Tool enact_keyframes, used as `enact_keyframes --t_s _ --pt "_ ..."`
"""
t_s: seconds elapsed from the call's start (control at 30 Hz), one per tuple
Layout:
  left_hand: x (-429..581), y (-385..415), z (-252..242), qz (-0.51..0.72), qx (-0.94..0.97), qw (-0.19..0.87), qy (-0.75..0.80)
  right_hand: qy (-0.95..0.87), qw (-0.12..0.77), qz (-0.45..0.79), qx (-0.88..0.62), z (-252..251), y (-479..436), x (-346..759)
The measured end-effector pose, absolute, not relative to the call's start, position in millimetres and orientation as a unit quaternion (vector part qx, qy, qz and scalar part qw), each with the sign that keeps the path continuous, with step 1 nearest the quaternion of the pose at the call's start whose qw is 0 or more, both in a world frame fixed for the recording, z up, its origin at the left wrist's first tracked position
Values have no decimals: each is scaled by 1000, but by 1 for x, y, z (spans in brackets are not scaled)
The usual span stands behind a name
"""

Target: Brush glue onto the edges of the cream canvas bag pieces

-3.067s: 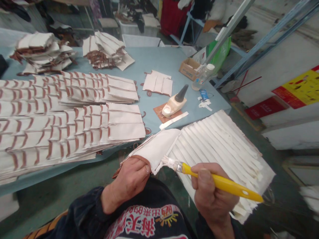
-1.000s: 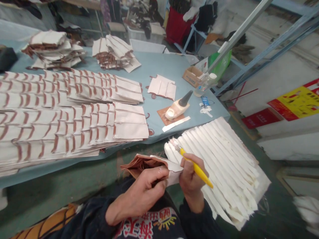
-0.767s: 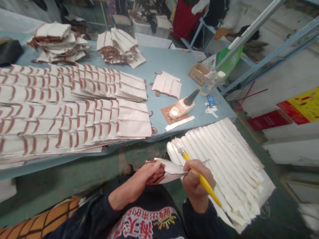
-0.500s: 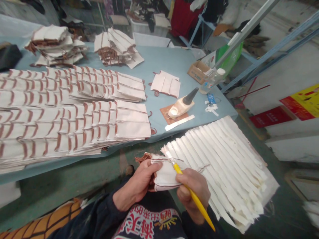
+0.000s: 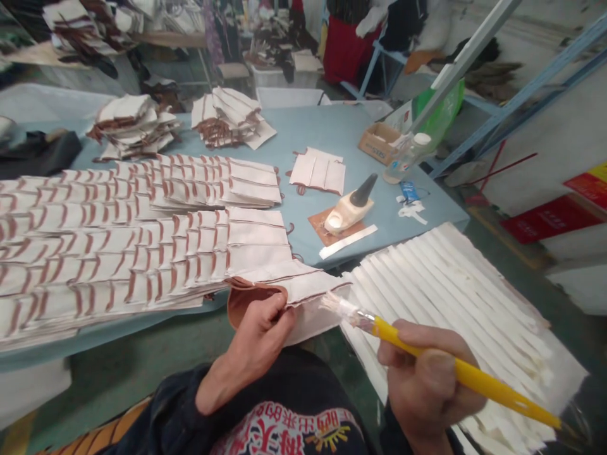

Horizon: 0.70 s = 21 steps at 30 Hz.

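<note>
A white panel with brown edging [image 5: 303, 282] hangs from my left hand [image 5: 258, 341], whose fingers pinch its near edge. A brown flap [image 5: 246, 303] of the piece curls up beside those fingers. My right hand [image 5: 429, 379] is wrapped round the yellow handle of a brush [image 5: 403, 341]. The brush's pale bristles point left, close to the panel's right part; whether they touch it I cannot tell. White strips [image 5: 427, 297] lie side by side to the right, partly behind my right hand.
Overlapping rows of white, brown-edged panels [image 5: 190, 246] cover the left of the blue table [image 5: 303, 123]. Farther right are a single panel [image 5: 317, 170], a cream container with a dark cone [image 5: 348, 212], a white strip [image 5: 348, 241], a cardboard box [image 5: 379, 142] and a bottle [image 5: 408, 161].
The panel is now stretched out and lifted toward the table edge, its brown flap showing. My right hand has moved right and closer to the camera with the brush, now tilted flatter.
</note>
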<state>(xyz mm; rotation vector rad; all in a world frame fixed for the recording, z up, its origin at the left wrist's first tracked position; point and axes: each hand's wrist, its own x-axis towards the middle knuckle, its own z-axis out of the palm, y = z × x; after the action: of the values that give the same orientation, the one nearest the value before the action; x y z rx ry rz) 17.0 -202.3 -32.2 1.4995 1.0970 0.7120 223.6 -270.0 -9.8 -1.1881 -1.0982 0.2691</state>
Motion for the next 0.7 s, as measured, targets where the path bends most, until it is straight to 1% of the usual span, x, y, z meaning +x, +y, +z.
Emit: enact_keyframes --t_s 0.17,0.27,0.33,0.4,0.47,0.57,0.6,0.7 --pt "16 -209 -38 327 769 373 404 -551 638 123 -524 -10 -263 227" --pt "15 -215 -48 342 799 321 377 -604 576 144 -532 -12 -269 224" --pt "14 -218 -54 356 806 305 361 -636 545 151 -525 -12 -274 218" --pt "12 -219 -58 366 815 295 341 -655 536 149 -511 -11 -278 214" --pt "11 -220 -60 372 822 287 322 -644 550 154 -510 -10 -280 211" --pt "9 -222 -60 373 828 286 307 -584 596 160 -528 -11 -281 212" --pt "9 -223 -60 368 827 291 308 -579 597 161 -532 -12 -282 212" --pt "7 -224 -63 357 821 319 310 -622 558 167 -524 -13 -287 209"
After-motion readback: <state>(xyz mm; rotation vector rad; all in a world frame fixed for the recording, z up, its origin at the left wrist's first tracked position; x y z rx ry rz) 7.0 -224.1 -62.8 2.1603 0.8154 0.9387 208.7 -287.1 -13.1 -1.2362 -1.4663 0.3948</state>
